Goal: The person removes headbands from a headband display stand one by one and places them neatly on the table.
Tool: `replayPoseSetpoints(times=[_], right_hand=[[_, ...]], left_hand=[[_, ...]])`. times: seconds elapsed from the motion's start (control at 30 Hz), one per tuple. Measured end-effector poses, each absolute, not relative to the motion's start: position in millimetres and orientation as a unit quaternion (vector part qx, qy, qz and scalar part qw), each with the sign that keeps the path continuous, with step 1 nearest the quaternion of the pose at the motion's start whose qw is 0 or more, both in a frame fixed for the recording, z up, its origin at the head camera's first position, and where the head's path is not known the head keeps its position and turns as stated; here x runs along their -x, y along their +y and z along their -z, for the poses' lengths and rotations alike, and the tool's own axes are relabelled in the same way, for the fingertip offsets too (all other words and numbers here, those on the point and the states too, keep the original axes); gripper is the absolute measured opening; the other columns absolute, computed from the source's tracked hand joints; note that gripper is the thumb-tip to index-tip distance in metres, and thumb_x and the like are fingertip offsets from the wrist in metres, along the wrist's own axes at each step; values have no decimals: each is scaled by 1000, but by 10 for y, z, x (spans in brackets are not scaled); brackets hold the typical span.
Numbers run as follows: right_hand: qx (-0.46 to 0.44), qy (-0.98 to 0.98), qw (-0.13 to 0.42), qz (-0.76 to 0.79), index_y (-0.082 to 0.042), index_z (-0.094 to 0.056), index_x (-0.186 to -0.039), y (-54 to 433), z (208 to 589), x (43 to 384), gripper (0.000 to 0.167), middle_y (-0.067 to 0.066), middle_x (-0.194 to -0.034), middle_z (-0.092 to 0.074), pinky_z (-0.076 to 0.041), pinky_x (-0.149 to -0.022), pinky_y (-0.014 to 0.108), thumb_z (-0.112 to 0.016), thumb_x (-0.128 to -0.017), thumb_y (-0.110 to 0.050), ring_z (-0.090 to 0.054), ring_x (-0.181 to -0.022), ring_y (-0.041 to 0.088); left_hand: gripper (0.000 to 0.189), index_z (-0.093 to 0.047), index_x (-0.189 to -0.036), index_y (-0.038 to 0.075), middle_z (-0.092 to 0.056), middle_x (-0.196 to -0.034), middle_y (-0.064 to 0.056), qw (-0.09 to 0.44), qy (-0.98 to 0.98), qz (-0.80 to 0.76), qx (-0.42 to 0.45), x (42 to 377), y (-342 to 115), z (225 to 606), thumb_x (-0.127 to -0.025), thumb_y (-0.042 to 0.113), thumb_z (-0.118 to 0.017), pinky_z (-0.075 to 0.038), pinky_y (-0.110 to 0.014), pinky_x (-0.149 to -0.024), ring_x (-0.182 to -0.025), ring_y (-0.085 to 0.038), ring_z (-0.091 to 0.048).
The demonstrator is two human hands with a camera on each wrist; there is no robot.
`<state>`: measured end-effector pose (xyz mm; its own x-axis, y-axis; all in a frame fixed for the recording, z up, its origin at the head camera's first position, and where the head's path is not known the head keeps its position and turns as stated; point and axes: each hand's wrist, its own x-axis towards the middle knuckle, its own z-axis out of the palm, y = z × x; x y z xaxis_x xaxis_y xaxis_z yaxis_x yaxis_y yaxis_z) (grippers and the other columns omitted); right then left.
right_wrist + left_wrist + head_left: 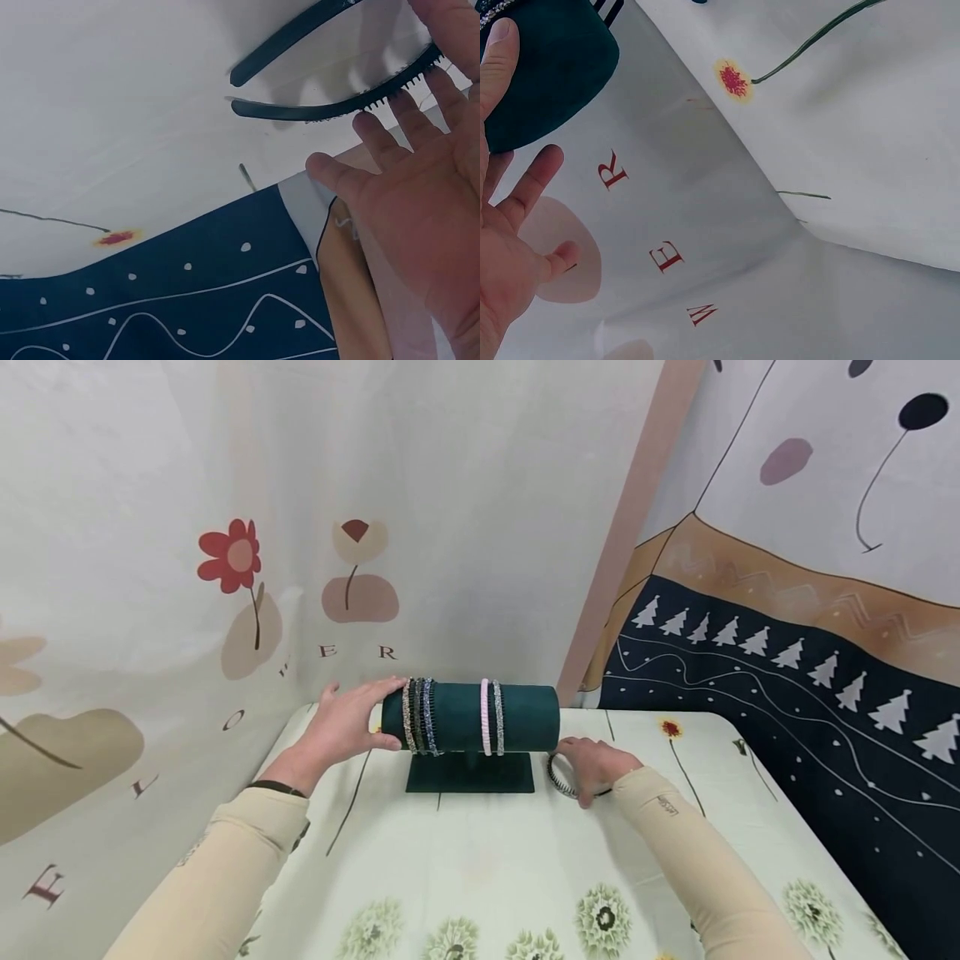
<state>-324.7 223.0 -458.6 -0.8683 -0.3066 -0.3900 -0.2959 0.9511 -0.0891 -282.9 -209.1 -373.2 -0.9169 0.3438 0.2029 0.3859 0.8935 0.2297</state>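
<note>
- My left hand (341, 722) grips the roll (456, 718) at nine o'clock.
- My right hand (595, 766), unclenched, meets a headband (285, 112), four o'clock.
- Other headbands (486, 718) encircle; backdrop (480, 527) blocks twelve.

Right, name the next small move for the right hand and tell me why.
I'd probably lift the loose headband with the right hand: its thumb and fingers straddle it, beside the dark green stand. The stand's roll carries five other bands, with a bare stretch at its right end; the left hand rests at the opposite end, seemingly steadying it.
</note>
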Motion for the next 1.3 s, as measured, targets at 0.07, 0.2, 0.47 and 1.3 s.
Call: replayPoseSetpoints(times=[0.07, 0.2, 0.47, 1.3], right_hand=[[155, 967, 203, 11, -26, -51, -157, 2249, 4563, 3226, 104, 9, -165, -48, -50, -111, 68, -103, -67, -17, -53, -139, 35], [165, 966, 199, 12, -28, -52, -156, 2284, 4535, 3205, 104, 8, -165, -48, -52, -109, 67, -101, -67, -10, -55, -140, 36], [176, 964, 197, 14, -30, -52, -157, 2308, 4570, 3217, 104, 8, -167, -46, -53, -109, 64, -100, -67, -9, -55, -139, 36], [162, 966, 199, 21, -25, -46, -162, 2301, 4569, 3201, 109, 10, -171, -41, -52, -111, 66, -102, -68, -15, -48, -149, 38]], left_hand=[[109, -37, -168, 22, -45, -170, -12, 78, -970, 134, 188, 2828, -2087, 3733, -78, 39, -97, -10, -83, -124, -152, -40, -48], [110, -37, -168, 22, -44, -171, -12, 79, -970, 130, 187, 2832, -2088, 3733, -78, 39, -96, -11, -83, -124, -151, -40, -49], [109, -36, -168, 23, -43, -171, -11, 73, -971, 133, 185, 2820, -2082, 3725, -79, 39, -96, -11, -83, -123, -151, -41, -49], [107, -38, -167, 23, -45, -170, -11, 85, -969, 136, 186, 2823, -2087, 3736, -78, 40, -96, -11, -82, -124, -150, -39, -51]])
